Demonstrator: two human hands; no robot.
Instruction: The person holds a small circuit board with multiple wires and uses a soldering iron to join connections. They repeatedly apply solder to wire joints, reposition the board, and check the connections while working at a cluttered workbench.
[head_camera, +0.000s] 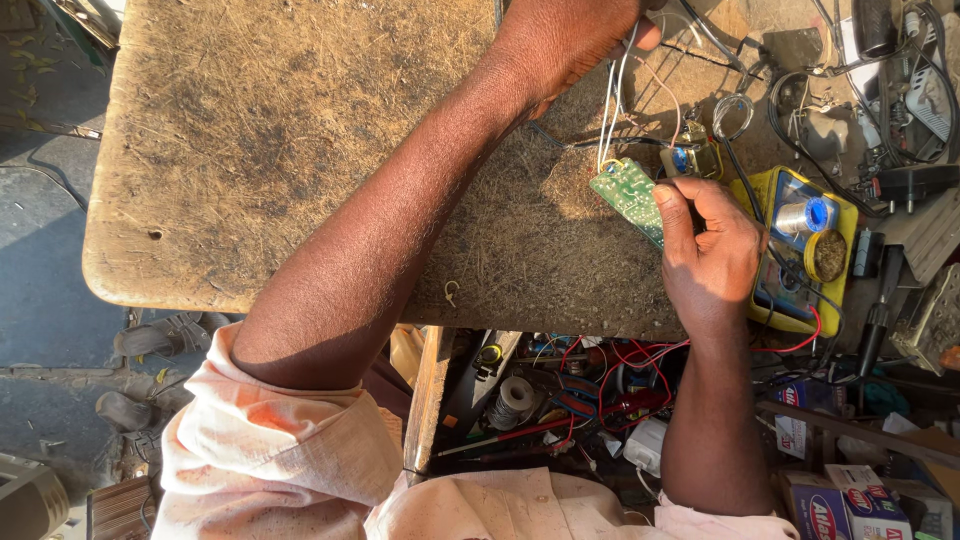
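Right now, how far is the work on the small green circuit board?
Done, as it looks: white wires already run from the green circuit board. In hand: the right hand pinches the board's edge over the worn wooden table, and the left hand holds the wires up. Left: the solder spool sits untouched on the yellow stand; whether the joints are finished cannot be seen.

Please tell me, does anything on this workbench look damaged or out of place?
Yes. The wooden bench top is badly worn, with dark scorched-looking patches. The green circuit board in the right hand is tilted, hanging on white wires gripped by the left hand.
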